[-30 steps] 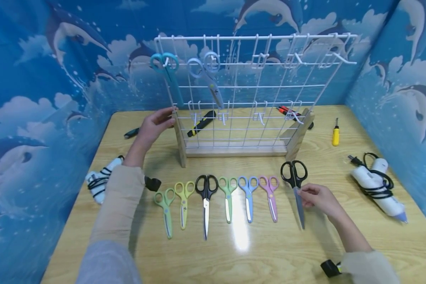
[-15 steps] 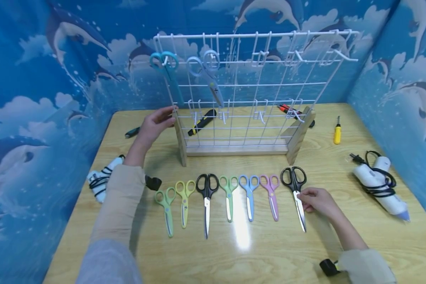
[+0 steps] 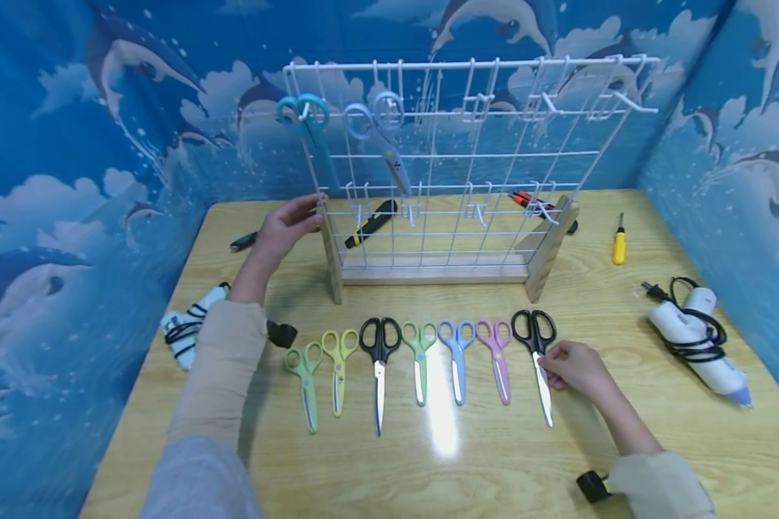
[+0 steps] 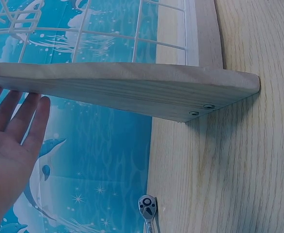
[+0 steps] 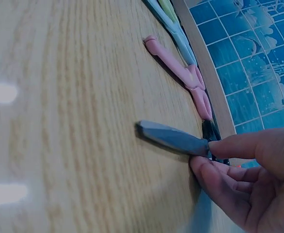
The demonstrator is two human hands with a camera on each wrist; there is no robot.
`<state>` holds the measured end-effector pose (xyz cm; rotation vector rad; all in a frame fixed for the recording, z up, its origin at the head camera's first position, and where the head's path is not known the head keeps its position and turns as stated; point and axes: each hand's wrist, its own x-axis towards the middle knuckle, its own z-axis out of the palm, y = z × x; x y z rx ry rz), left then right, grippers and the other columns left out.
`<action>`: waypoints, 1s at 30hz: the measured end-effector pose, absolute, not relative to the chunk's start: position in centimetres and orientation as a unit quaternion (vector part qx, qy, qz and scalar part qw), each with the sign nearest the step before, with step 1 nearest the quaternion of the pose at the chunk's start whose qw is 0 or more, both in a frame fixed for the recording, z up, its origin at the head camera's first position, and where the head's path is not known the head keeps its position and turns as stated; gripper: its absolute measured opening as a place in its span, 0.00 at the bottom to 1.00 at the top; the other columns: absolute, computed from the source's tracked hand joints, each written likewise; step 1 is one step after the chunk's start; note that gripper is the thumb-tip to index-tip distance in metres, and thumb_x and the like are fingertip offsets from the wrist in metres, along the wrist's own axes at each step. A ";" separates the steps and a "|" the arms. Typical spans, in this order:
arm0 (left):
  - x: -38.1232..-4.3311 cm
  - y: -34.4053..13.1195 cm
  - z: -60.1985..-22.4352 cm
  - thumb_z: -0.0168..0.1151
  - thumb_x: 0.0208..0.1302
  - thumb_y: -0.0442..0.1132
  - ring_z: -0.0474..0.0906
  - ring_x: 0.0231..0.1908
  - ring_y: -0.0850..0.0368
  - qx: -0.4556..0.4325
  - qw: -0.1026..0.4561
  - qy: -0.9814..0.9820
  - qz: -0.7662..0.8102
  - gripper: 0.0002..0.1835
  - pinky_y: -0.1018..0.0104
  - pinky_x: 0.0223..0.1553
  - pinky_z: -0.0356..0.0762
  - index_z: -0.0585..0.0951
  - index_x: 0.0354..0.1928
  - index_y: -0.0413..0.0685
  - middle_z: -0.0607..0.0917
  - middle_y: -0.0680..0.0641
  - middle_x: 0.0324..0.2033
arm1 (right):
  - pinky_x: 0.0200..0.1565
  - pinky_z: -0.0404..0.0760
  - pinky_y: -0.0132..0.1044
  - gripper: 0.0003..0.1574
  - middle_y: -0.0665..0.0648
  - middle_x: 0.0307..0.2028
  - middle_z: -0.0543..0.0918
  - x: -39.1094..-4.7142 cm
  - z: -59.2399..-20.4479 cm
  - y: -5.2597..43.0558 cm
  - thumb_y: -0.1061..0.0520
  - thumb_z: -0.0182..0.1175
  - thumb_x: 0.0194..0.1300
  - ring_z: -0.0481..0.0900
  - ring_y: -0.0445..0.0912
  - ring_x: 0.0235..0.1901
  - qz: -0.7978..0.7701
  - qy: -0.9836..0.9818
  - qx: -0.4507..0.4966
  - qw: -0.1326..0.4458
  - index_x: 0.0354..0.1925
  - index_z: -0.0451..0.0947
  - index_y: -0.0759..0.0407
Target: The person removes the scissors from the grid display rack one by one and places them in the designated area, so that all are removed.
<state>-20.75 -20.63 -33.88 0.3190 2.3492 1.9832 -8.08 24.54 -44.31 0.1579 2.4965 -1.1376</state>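
With thumb and fingers, my right hand [image 3: 576, 369] pinches the black-handled scissors [image 3: 537, 360] by the upper blades, at the right end of a row. In the right wrist view the blade [image 5: 173, 138] points away from the fingertips, low over the table. My left hand [image 3: 288, 231] rests its nearly straight fingers against the left wooden upright [image 4: 132, 90] of the white wire rack [image 3: 454, 155]. Beside the held pair lie pink scissors [image 3: 501, 367], then blue [image 3: 458, 367], green [image 3: 420, 367], black-handled [image 3: 379, 360], yellow [image 3: 339, 375] and another green pair [image 3: 308, 393].
Teal scissors [image 3: 314, 137] and light blue scissors [image 3: 389, 155] hang on the rack's upper left hooks. A white corded tool [image 3: 697, 346] and a yellow screwdriver [image 3: 619, 245] lie right. Another corded tool [image 3: 191, 328] lies left; a black-and-yellow tool [image 3: 371, 225] is behind the rack.
My right hand has brought the black-handled scissors slightly left toward the pink pair, and their blades have turned to catch the light. The left hand stays at the upright.
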 end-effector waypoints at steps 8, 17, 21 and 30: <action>-22.0 -21.6 -35.5 0.57 0.53 0.46 0.65 0.53 0.58 0.122 0.011 0.753 0.647 0.23 0.61 0.49 0.71 0.70 0.53 0.55 0.70 0.50 0.53 | 0.17 0.71 0.33 0.16 0.52 0.15 0.74 -8.6 -43.3 24.3 0.51 0.51 0.58 0.71 0.42 0.14 -0.319 0.932 0.033 0.172 0.30 0.69 0.65; -24.9 -23.4 -38.9 0.57 0.53 0.44 0.64 0.54 0.58 0.115 0.023 0.740 0.663 0.23 0.62 0.49 0.70 0.69 0.54 0.55 0.70 0.51 0.54 | 0.17 0.74 0.32 0.15 0.58 0.22 0.76 -10.7 -37.3 21.0 0.52 0.50 0.60 0.72 0.43 0.17 -0.415 0.901 -0.121 0.031 0.37 0.72 0.63; -23.9 -23.0 -38.0 0.58 0.53 0.42 0.64 0.54 0.59 0.114 0.016 0.745 0.657 0.23 0.63 0.49 0.71 0.69 0.54 0.56 0.69 0.53 0.54 | 0.21 0.77 0.29 0.11 0.59 0.25 0.77 -12.0 -33.3 18.3 0.58 0.51 0.59 0.74 0.43 0.21 -0.463 0.863 -0.201 -0.023 0.39 0.73 0.64; -22.8 -21.8 -36.5 0.56 0.54 0.45 0.64 0.54 0.56 0.098 0.008 0.771 0.629 0.23 0.61 0.50 0.70 0.69 0.54 0.55 0.69 0.51 0.54 | 0.47 0.72 0.32 0.23 0.55 0.50 0.71 -15.4 -26.6 11.8 0.62 0.52 0.58 0.71 0.46 0.46 -0.529 0.793 -0.300 -0.043 0.54 0.64 0.59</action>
